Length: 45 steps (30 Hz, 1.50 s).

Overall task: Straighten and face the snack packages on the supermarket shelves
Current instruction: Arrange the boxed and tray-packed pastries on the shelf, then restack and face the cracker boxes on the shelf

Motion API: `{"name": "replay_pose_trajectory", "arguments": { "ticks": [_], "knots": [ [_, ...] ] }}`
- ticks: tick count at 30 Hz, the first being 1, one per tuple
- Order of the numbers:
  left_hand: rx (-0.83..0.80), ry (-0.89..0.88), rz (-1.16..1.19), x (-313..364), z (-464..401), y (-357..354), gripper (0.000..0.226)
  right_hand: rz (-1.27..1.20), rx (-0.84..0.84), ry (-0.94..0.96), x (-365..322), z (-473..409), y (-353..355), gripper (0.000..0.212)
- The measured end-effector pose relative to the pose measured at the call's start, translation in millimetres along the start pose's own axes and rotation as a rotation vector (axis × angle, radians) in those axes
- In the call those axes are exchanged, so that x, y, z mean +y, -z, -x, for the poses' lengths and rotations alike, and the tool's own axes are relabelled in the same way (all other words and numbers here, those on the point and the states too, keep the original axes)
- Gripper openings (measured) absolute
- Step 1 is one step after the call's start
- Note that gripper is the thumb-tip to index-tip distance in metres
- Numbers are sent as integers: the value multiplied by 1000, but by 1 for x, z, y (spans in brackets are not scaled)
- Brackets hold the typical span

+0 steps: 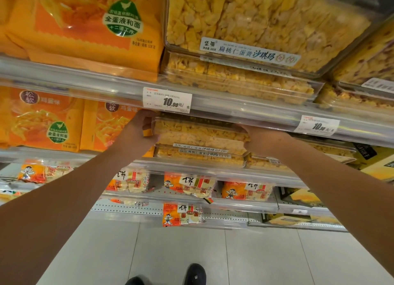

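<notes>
Together, our left hand (147, 124) and right hand (255, 138) clasp the short ends of a clear plastic sachima box (200, 133), fingers curled round its corners. Between our palms it rides atop a second box of the same kind (200, 156), tucked under the shelf rail with the 10.90 price tag (167, 100) just above our left fingers. We judge it light, rigid, slick and crushable, best held by its ends.

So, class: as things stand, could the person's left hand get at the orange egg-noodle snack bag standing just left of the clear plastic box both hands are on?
Probably yes: the left hand is at the clear plastic box's left end, right beside the orange bag, with nothing between them.
</notes>
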<state>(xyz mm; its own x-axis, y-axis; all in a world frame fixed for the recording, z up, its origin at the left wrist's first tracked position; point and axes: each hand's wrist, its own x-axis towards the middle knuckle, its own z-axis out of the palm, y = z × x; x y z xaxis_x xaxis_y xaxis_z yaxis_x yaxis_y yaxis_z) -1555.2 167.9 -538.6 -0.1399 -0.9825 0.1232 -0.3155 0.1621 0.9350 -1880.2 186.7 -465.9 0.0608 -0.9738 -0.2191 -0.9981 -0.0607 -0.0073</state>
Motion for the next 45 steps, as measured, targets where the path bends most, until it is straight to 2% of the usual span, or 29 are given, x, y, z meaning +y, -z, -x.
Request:
{"name": "replay_pose_trajectory", "arguments": {
  "ticks": [15, 17, 19, 21, 23, 25, 28, 30, 33, 35, 38, 40, 42, 45],
  "knots": [
    [-15, 11, -70, -5, -2, 1, 50, -10, 16, -7, -4, 13, -5, 76],
    [-58, 30, -88, 0, -2, 1, 55, 0, 30, 1, -6, 16, -4, 78],
    [-45, -9, -228, 4, 2, 2, 69, 0, 52, -1, -8, 25, -3, 80],
    [86, -216, -437, 12, 17, 1, 68, -28, 100, -6, -7, 40, -1, 78],
    [106, -535, -560, 23, 39, -7, 47, -130, 187, -13, -2, 64, -3, 76],
    [-60, -754, -598, 38, 55, -26, 34, -240, 243, -24, 8, 94, -9, 73],
    [-290, -977, -624, 82, 57, -79, 30, -377, 306, -138, 29, 146, -20, 68],
    [-317, -1126, -613, 123, 51, -122, 35, -489, 375, -238, 48, 184, -27, 64],
    [-259, -1284, -652, 181, 41, -182, 46, -614, 507, -366, 83, 240, -35, 60],
    [-232, -1214, -806, 210, 35, -217, 56, -677, 560, -467, 110, 275, -39, 58],
    [-212, -868, -1102, 226, 26, -259, 77, -774, 657, -564, 152, 326, -47, 56],
    [-151, -735, -1272, 218, 26, -276, 86, -809, 719, -611, 181, 357, -56, 54],
    [-88, -664, -1235, 216, 32, -289, 87, -855, 764, -636, 211, 387, -66, 52],
    [-62, -654, -1059, 233, 43, -328, 66, -912, 792, -647, 254, 419, -78, 51]
  ]
}}
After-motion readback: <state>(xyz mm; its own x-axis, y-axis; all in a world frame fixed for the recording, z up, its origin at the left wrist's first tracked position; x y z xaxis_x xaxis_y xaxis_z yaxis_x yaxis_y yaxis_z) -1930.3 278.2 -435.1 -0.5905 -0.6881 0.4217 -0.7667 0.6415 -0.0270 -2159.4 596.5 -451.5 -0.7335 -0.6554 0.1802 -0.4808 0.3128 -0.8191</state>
